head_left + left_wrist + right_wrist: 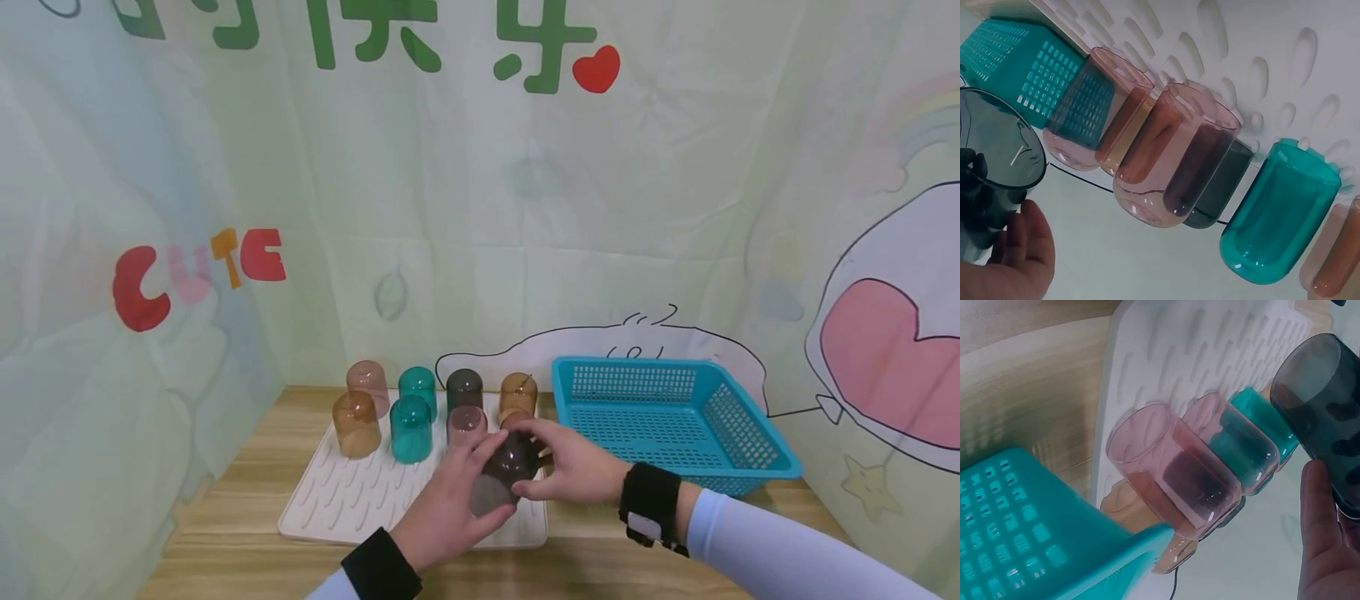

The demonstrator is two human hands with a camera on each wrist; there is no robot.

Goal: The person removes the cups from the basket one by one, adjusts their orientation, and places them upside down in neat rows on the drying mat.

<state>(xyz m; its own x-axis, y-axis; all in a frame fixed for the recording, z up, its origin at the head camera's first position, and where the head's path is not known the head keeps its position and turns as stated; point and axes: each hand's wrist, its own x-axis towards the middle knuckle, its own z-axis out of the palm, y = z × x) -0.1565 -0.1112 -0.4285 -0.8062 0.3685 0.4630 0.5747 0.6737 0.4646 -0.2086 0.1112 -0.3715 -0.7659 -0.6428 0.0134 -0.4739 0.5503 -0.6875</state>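
Note:
Both hands hold a dark grey see-through cup point(513, 468), tilted above the front right of a white ridged drying mat point(337, 500). My left hand point(442, 512) grips its lower left side, thumb towards me. On the other side, my right hand point(577, 465) grips it with fingers and thumb. In the left wrist view the grey cup's point(1004, 140) round rim shows. Upside down on the mat stand several cups: amber point(356, 427), teal point(411, 431), pink point(467, 425) and another dark grey one point(465, 388). A pink cup point(1172, 469) near the right hand is mostly hidden in the head view.
A blue perforated plastic basket point(675, 479) stands right of the mat, close to the right wrist. Under both lies a wooden tabletop point(232, 492). A printed cloth backdrop point(637, 208) hangs behind and at the sides.

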